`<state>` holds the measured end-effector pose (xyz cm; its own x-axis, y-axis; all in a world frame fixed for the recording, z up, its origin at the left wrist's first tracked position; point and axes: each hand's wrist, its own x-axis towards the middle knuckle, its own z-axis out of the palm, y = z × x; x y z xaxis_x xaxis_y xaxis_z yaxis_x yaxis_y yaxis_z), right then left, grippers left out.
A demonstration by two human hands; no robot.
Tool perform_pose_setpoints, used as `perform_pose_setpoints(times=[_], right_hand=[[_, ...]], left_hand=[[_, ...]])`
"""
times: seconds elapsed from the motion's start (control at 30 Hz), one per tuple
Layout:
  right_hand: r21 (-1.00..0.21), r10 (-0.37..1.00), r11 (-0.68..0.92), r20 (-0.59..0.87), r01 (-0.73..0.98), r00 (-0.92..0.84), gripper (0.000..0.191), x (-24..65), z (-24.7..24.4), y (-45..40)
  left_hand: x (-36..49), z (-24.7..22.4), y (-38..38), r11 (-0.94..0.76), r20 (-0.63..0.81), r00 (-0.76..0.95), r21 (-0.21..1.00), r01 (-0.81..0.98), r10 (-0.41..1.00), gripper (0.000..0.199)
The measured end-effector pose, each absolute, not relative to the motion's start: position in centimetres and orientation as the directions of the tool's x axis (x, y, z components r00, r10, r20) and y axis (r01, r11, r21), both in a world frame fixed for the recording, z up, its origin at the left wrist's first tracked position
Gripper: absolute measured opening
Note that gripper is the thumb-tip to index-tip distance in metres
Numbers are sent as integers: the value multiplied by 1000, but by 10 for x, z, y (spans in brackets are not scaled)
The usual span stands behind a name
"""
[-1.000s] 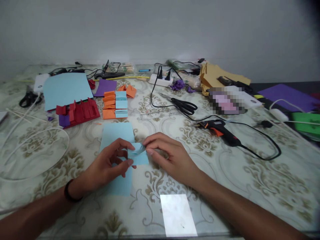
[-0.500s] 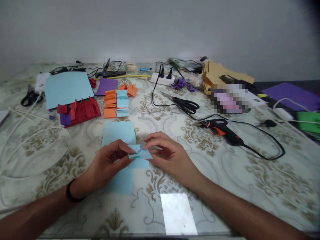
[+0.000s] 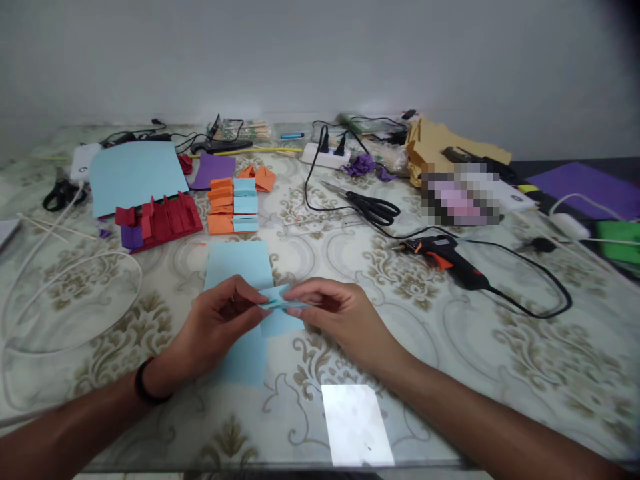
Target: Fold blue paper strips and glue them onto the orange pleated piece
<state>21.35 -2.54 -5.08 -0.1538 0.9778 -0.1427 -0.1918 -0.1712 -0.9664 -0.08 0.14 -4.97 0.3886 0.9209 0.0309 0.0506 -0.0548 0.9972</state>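
Observation:
A small folded piece of light blue paper (image 3: 278,300) is held between both hands above the table. My left hand (image 3: 220,317) pinches its left end between thumb and fingers. At its right end, my right hand (image 3: 345,313) grips it with the thumb below and the fingers on top. Light blue paper sheets (image 3: 239,259) lie flat underneath, partly covered by my left hand. Beyond them sit pleated orange paper pieces (image 3: 221,207) and pleated light blue pieces (image 3: 245,205), side by side.
Folded red paper (image 3: 170,219) and a large light blue sheet (image 3: 137,173) lie at the left. Black-handled scissors (image 3: 373,208) and a glue gun (image 3: 453,261) with its cord are to the right. A white power strip (image 3: 326,157) stands at the back.
The folded paper has tilted and its fold is pressed flatter. My right fingers have come down and closer together over it, while my left hand keeps its pinch.

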Motion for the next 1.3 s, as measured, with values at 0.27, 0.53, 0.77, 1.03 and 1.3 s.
perform_pose_setpoints(times=[0.27, 0.53, 0.77, 1.03, 1.3], right_hand=[[-963, 966, -233, -213, -133, -149, 37, 212, -44, -28], [-969, 964, -229, -213, -90, -159, 41, 211, -46, -28], [-950, 952, -259, -220, -175, -213, 37, 210, -48, -28], [-948, 942, -284, -247, -142, -228, 35, 212, -50, -27], [-927, 929, -338, -301, -164, -214, 39, 214, -53, -30]], left_hand=[[1, -44, 0, -78, 24, 427, 991, 109, 904, 22], [0, -51, -2, -60, -14, 462, 988, 143, 887, 22], [-1, -53, -2, -85, 10, 446, 985, 150, 895, 20], [-4, -60, -2, -118, 31, 442, 978, 171, 896, 17], [-3, -53, -1, -28, -22, 467, 994, 101, 884, 26]])
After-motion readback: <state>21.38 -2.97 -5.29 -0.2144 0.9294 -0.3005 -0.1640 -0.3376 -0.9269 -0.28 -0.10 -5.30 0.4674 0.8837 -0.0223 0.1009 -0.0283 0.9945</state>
